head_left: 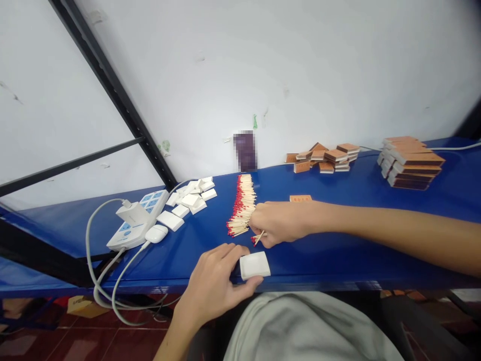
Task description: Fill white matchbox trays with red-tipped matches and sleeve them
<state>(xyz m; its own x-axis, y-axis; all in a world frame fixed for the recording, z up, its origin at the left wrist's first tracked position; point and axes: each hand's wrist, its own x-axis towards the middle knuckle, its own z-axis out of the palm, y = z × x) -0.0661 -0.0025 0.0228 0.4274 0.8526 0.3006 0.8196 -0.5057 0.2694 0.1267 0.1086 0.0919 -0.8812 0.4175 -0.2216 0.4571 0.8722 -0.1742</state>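
Note:
Between the thumb and fingers of my left hand (216,278) is a white matchbox tray (255,265), open side up, near the table's front edge. My right hand (276,220) is closed around a few red-tipped matches (258,237), whose heads stick out below the fingers. It is at the right side of a long row of loose matches (242,205), which runs back toward the wall with the red heads to the left. Behind my right forearm lies an orange matchbox sleeve (300,198), partly hidden by the arm.
White trays (191,198) lie heaped at the left, beside a power strip (139,220) with a charger and cables. Matchboxes (330,158) are piled by the wall, and a taller stack of matchboxes (411,163) stands at the right. A dark shelf post (112,90) rises at the left.

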